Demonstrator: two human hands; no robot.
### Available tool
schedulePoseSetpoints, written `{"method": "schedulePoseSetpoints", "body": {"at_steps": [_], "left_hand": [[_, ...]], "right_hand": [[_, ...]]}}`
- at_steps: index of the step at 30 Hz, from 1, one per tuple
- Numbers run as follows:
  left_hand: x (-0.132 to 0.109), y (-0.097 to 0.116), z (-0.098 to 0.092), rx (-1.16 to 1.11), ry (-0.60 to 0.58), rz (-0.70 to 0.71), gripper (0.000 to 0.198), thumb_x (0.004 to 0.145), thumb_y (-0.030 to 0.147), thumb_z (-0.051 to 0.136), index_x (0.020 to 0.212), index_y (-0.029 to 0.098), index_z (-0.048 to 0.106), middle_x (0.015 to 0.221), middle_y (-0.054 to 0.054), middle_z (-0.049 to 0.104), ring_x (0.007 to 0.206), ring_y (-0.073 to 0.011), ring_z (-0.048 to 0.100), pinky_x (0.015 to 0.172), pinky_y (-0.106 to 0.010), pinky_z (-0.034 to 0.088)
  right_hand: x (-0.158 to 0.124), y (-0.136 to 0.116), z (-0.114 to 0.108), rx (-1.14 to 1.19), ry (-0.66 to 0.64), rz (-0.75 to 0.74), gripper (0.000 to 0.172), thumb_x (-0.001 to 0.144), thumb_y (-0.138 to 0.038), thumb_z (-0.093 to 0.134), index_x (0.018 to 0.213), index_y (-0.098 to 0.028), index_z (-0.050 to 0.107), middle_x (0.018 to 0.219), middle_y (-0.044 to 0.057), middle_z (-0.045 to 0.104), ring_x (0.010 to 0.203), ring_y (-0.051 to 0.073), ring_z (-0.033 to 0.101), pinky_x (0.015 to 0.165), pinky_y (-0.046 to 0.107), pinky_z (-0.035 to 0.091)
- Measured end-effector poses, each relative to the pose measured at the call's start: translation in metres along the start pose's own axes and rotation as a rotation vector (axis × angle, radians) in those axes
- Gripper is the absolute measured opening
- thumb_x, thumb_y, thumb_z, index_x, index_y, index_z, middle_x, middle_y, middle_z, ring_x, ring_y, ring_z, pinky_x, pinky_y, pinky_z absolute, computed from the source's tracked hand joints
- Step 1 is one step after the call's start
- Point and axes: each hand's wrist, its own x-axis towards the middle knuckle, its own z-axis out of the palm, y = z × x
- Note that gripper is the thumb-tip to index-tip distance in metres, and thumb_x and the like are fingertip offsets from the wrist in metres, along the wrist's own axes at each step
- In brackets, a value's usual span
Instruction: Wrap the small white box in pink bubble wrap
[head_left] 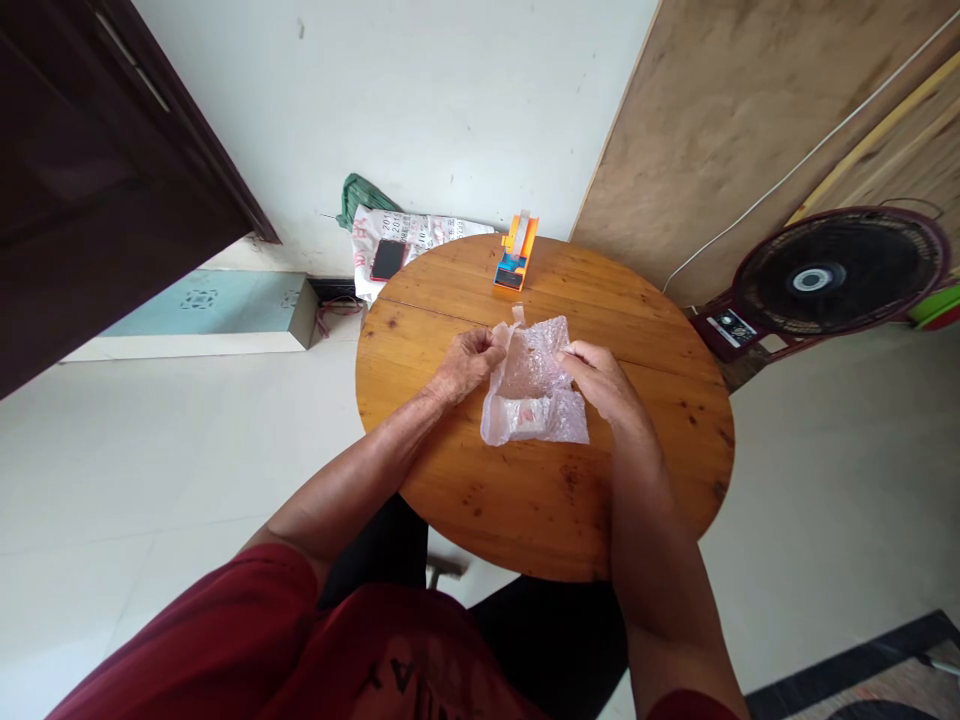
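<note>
A clear bubble-wrap pouch (534, 385) lies in the middle of a round wooden table (465, 470), with something pale and pinkish inside its lower part. My left hand (466, 364) is closed, pinching the pouch's upper left edge. My right hand (600, 382) is closed too, gripping the upper right edge. Both hands hold the open top apart. An orange and blue tape dispenser (516, 255) stands at the table's far edge, beyond the pouch.
A white printed sack (427, 235) with a dark phone (388, 259) on it leans against the wall behind the table. A floor fan (832, 275) stands at the right. A dark door (97, 190) is at the left, with a pale floor tile step (210, 305).
</note>
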Motion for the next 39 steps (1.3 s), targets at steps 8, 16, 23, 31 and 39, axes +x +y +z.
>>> {"method": "schedulePoseSetpoints", "body": {"at_steps": [8,16,23,31,39], "left_hand": [[0.003,0.006,-0.004,-0.096,0.137,-0.02,0.021,0.068,0.025,0.067,0.06,0.017,0.049,0.054,0.006,0.047,0.048,-0.0055,0.04,0.049,-0.02,0.033],[0.003,0.006,-0.005,-0.138,0.141,-0.01,0.018,0.06,0.024,0.068,0.059,0.016,0.051,0.052,0.006,0.045,0.049,-0.005,0.036,0.048,-0.019,0.03],[0.007,0.002,-0.005,-0.141,0.216,0.047,0.011,0.059,0.015,0.059,0.07,0.016,0.06,0.06,0.005,0.055,0.052,-0.0063,0.043,0.05,-0.019,0.033],[0.002,0.002,-0.002,-0.02,0.098,0.192,0.008,0.067,0.019,0.063,0.075,0.015,0.062,0.068,0.003,0.058,0.059,-0.0076,0.049,0.057,-0.02,0.039],[-0.005,0.001,-0.001,0.04,-0.14,0.197,0.011,0.072,0.024,0.067,0.073,0.014,0.063,0.067,0.002,0.059,0.062,-0.0087,0.05,0.06,-0.022,0.039]], "right_hand": [[-0.001,-0.002,-0.006,-0.253,0.073,-0.011,0.034,0.084,-0.038,0.049,0.058,-0.023,0.034,0.055,-0.003,0.037,0.056,0.014,0.034,0.057,0.031,0.023],[-0.001,-0.004,-0.011,-0.347,0.093,0.039,0.03,0.081,-0.034,0.049,0.057,-0.022,0.036,0.056,-0.004,0.037,0.056,0.013,0.033,0.057,0.03,0.021],[-0.001,-0.005,-0.012,-0.516,0.068,0.093,0.025,0.083,-0.028,0.048,0.059,-0.021,0.042,0.059,-0.001,0.044,0.059,0.014,0.037,0.058,0.03,0.022],[-0.001,-0.003,-0.01,-0.502,0.108,0.064,0.02,0.086,-0.032,0.049,0.078,-0.019,0.063,0.074,0.005,0.065,0.069,0.018,0.053,0.062,0.027,0.031],[-0.001,0.001,-0.005,-0.497,0.086,-0.016,0.022,0.086,-0.034,0.05,0.071,-0.021,0.057,0.066,0.002,0.059,0.063,0.016,0.049,0.059,0.028,0.028]]}}
